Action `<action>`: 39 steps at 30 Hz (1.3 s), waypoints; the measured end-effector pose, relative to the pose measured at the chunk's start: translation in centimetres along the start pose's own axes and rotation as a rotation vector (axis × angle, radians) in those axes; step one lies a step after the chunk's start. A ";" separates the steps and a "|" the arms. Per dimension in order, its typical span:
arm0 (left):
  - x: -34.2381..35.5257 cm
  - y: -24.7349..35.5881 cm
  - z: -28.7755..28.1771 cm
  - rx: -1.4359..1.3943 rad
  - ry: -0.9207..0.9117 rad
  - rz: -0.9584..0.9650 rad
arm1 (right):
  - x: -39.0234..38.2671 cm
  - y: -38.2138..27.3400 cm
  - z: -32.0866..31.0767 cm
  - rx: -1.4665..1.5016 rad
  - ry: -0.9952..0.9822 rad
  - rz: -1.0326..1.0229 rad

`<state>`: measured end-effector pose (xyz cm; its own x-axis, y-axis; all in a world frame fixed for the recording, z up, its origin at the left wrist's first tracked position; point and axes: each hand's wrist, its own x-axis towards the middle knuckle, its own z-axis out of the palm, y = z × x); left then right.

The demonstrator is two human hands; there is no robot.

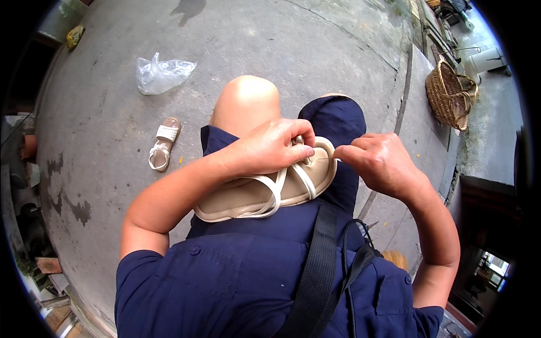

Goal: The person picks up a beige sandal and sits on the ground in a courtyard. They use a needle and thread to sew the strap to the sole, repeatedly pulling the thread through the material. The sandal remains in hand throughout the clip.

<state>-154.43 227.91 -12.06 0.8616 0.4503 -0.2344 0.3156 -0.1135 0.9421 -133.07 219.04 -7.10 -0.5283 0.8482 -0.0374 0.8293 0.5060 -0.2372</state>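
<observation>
A beige sandal [294, 185] with thin cream straps lies across my lap, its toe end pointing right. My left hand [273, 147] reaches over it, thumb and fingers closed on a strap near the toe end. Just right of the sandal's rim, my right hand [383, 164] is closed in a pinch. From its fingertips a thin, needle-like piece [327, 158] runs left over the sole toward the left thumb. Whether a thread is attached to it is too fine to make out.
A small white-strapped sandal [164, 144] rests on the concrete floor [101, 146] at left. Beyond it lies a clear plastic bag [163, 75]. A wicker basket [442, 96] and a white bucket [486, 59] stand at far right. A black strap [315, 270] crosses my front.
</observation>
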 end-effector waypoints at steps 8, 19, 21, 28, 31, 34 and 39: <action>-1.3 0.1 -0.6 -0.141 0.059 0.000 | -0.6 -0.9 0.1 0.224 0.074 0.105; -2.7 0.5 -0.2 -0.203 0.011 -0.024 | -0.6 -1.6 0.7 0.290 0.098 0.079; -2.8 0.6 -0.1 -0.179 -0.001 -0.020 | -0.6 -1.9 1.0 0.211 0.035 0.063; -2.6 -0.5 0.9 -0.150 0.087 0.068 | 0.1 -2.6 1.6 0.100 0.131 0.004; -2.6 -0.5 1.3 -0.124 0.131 0.068 | 0.3 -2.8 1.4 0.042 0.118 -0.003; -2.6 -0.4 1.4 -0.084 0.160 0.062 | 0.5 -3.0 1.2 0.001 0.093 -0.015; -2.5 -0.3 1.6 -0.032 0.195 0.063 | 1.0 -3.1 0.4 -0.060 0.027 -0.050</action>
<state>-156.07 225.39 -12.12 0.7850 0.6063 -0.1271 0.2483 -0.1200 0.9612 -136.25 218.22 -6.79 -0.5648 0.8252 -0.0008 0.8118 0.5555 -0.1798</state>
